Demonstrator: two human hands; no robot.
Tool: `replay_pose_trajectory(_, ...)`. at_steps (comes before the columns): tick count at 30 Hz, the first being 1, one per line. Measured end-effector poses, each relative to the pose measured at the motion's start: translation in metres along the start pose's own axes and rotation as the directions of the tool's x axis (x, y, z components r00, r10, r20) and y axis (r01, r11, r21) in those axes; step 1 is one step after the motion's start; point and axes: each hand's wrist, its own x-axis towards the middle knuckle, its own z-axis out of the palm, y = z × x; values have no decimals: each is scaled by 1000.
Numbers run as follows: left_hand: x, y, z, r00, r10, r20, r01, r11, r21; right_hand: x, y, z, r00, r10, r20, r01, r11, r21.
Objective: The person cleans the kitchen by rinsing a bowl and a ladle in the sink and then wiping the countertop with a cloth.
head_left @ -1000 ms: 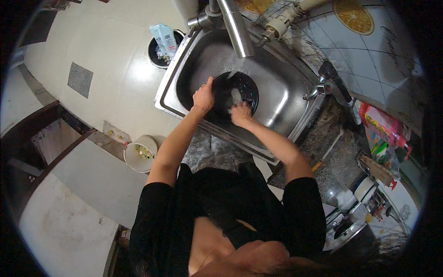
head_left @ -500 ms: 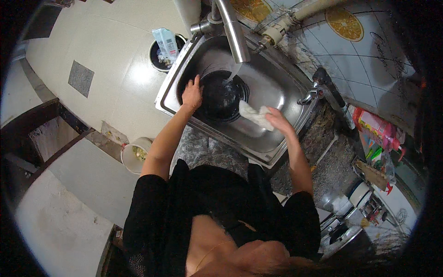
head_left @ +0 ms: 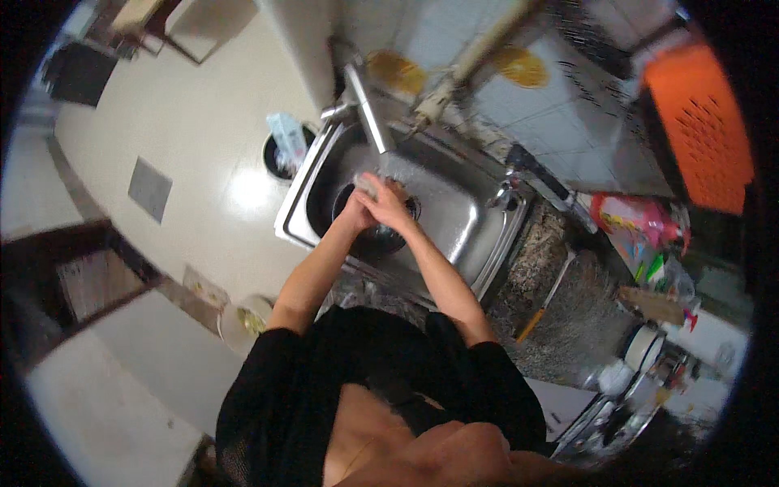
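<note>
My left hand (head_left: 357,213) and my right hand (head_left: 388,204) are together over a round black vessel (head_left: 385,243) in the steel sink (head_left: 456,207). Between them, closed in their fingers, is a white cloth (head_left: 367,184), mostly covered and blurred. My right hand lies over the left, hiding most of the left fingers. Beyond the hands, the steel faucet (head_left: 367,109) points down into the sink. Wet glints show around the fingers and inside the vessel.
A dark bin (head_left: 277,161) with a pale blue packet stands left of the sink. A whitish bucket (head_left: 235,325) sits nearer me. To the right are a second tap (head_left: 505,196), a yellow-handled tool (head_left: 531,323), bottles, and an orange perforated basket (head_left: 702,126).
My right hand has brought the white cloth leftward from the sink's right side to my left hand. My left hand has left the vessel's rim and met it. The view has shifted.
</note>
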Motion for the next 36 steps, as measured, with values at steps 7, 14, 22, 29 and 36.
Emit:
replay_pose_trajectory(7, -10, 21, 10, 985, -33, 169, 22, 997, 69, 19, 16, 52, 869, 398, -293, -269, 878, 396)
replay_pose_trajectory(14, -2, 35, 24, 1000, -5, -28, 9, 990, 141, -18, -43, 41, 914, 264, -307, -97, 879, 468)
replay_pose_trajectory(22, -25, 12, 85, 944, -295, -145, 315, 938, 147, 23, 2, 38, 637, 619, -460, -453, 783, 426)
replay_pose_trajectory(29, 18, 34, -52, 982, -130, -138, 174, 904, 390, -48, 42, 13, 947, 304, 103, -296, 702, 648)
replay_pose_trajectory(36, -56, 24, -6, 865, 461, -198, 134, 168, 977, -265, 176, -194, 274, 576, -770, -619, 719, 316)
